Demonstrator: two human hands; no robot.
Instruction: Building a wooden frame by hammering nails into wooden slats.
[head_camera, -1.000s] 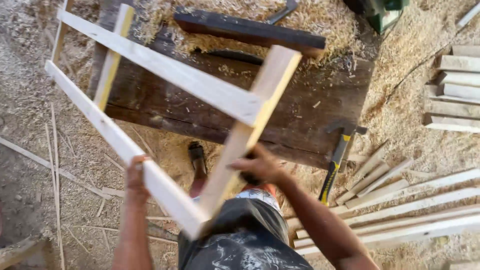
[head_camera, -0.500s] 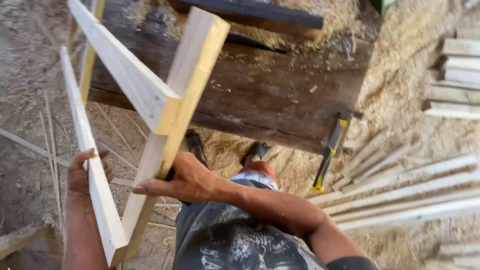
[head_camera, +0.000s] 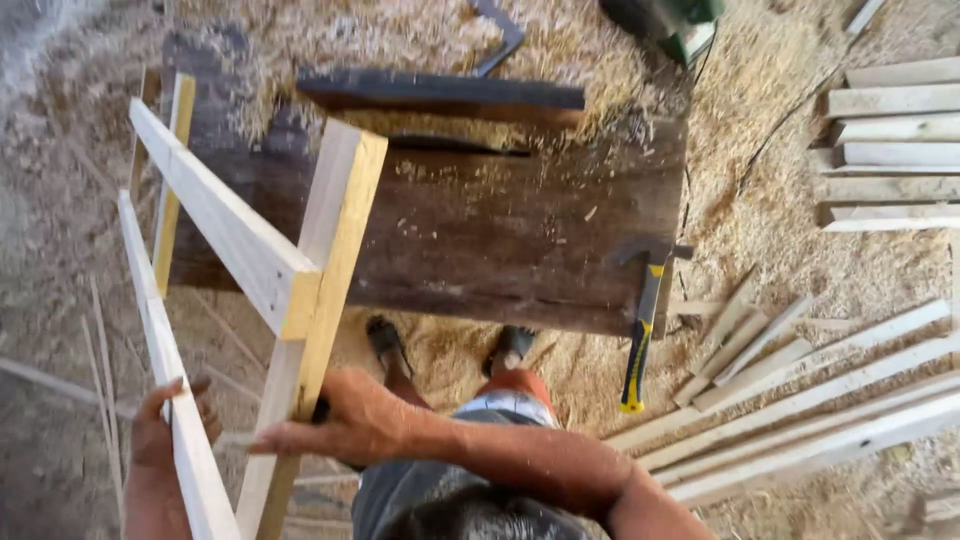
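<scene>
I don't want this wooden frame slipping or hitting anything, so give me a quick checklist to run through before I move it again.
1. Right hand gripping the frame's upright: ok, fingers wrapped around it.
2. Left hand on the lower rail: ok, it grips the rail's edge.
3. Corner joint of upper rail and upright tight: cannot tell, no fasteners visible.
4. Hammer secure: not ok, it hangs over the dark workbench edge.
5. Feet clear of the frame: ok, they stand apart from it.
6. Floor free of trip hazards: not ok, loose slats lie on the right.
</scene>
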